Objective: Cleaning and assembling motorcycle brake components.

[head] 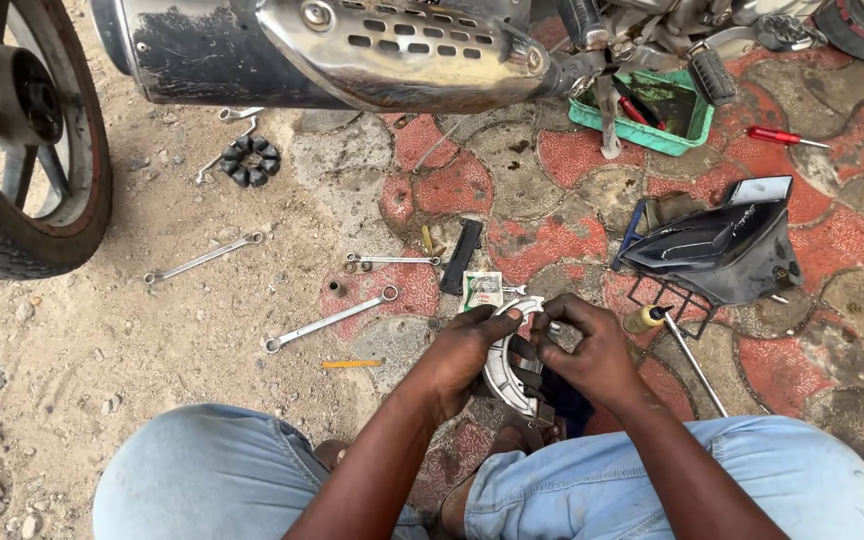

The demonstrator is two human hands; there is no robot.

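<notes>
Both hands meet over a curved grey metal brake shoe (504, 372) held low between my knees. My left hand (467, 350) grips its left side, with the thumb pressed over its top end. My right hand (582, 352) clasps the right side, fingers curled around the dark lining and a second shoe (542, 405) below. A small green and white packet (482, 290) lies on the ground just beyond my fingers.
Spanners (330, 320) (202, 258) (392, 259) lie on the paving to the left, with a black rubber damper (251, 160). A motorcycle exhaust (332, 50) and rear wheel (22, 140) stand ahead. A black plastic cover (722, 245), a screwdriver (677, 345) and a green tray (652, 110) lie on the right.
</notes>
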